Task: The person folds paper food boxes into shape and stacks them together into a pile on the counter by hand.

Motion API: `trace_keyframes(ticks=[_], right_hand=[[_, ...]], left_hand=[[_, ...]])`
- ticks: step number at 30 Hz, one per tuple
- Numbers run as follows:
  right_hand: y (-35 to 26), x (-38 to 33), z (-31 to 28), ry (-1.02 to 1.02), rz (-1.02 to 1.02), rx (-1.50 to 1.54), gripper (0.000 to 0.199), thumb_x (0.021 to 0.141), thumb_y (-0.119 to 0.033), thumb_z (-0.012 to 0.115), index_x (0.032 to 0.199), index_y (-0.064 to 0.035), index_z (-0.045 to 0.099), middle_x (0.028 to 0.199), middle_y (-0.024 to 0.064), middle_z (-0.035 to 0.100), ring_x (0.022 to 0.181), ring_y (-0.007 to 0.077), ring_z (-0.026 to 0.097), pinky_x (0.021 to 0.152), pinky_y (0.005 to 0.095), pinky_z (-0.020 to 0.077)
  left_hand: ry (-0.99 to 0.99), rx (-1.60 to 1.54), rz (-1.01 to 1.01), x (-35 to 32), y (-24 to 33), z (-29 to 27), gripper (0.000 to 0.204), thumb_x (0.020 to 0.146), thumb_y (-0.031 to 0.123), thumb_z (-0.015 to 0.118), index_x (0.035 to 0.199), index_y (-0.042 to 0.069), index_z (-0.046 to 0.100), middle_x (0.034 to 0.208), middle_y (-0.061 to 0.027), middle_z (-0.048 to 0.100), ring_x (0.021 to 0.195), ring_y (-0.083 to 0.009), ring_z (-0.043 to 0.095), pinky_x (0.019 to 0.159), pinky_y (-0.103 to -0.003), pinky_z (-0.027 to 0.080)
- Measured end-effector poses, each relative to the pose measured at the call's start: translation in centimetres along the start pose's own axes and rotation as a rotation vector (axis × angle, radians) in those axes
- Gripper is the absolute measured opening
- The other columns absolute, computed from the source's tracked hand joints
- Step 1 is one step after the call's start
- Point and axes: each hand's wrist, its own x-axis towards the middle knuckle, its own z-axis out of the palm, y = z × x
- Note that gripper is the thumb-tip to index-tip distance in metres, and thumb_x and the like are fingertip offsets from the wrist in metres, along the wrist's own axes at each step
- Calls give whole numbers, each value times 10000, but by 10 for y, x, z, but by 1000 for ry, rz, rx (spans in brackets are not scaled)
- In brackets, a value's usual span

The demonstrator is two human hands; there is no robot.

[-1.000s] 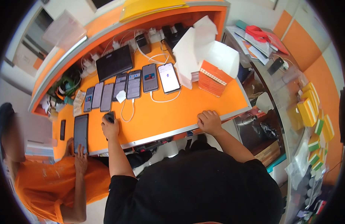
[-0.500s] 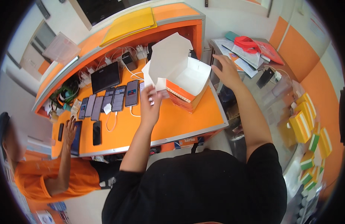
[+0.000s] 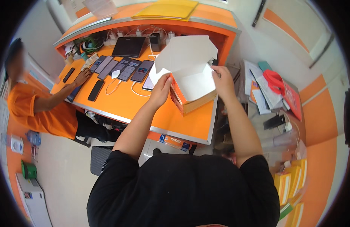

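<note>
An open cardboard box (image 3: pixel 192 85), white inside with an orange outside, stands at the right end of the orange counter (image 3: pixel 144 109). Its big white lid flap (image 3: pixel 188 51) stands up at the back. My left hand (image 3: pixel 161 89) grips the box's left wall near the front corner. My right hand (image 3: pixel 221 81) grips its right wall. Just left of the box a row of several dark phones (image 3: pixel 120 68) lies on the counter with white cables.
A black tablet (image 3: pixel 128 46) lies behind the phones. A person in an orange shirt (image 3: pixel 42 108) sits at the counter's left end, a hand (image 3: pixel 82 76) by a phone. Papers and a red object (image 3: pixel 275 81) cover a side shelf at right. Yellow boxes (image 3: pixel 290 181) stand lower right.
My right hand has come from the far right side onto the box's right wall. My left hand has shifted along the left wall. The view has swung so the box sits nearer the middle.
</note>
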Motion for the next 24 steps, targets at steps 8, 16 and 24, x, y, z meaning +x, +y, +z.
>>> trace_keyframes(ticks=[8,16,24], right_hand=[[-71,-32,13,-630,-51,-345,436,800,-256,630,1180,-66,532,960,80,639,904,239,603,765,374,419],[-62,-68,27,-181,-407,-558,285,804,-160,616,1081,-110,571,811,24,604,764,176,573,701,327,351],[-54,-62,26,-169,-385,-440,363,799,-176,632,1146,-108,550,792,8,547,735,160,536,699,324,345]], left_hand=[[96,271,185,-64,4,11,417,770,-18,547,1165,8,417,1149,-193,472,1013,-322,541,878,-391,445],[-72,779,458,-81,-1,33,557,695,72,626,1214,33,430,1237,-189,414,927,-329,548,805,-412,465],[-227,767,374,-58,-2,33,498,745,112,569,1210,22,416,1247,-200,410,963,-337,538,724,-419,522]])
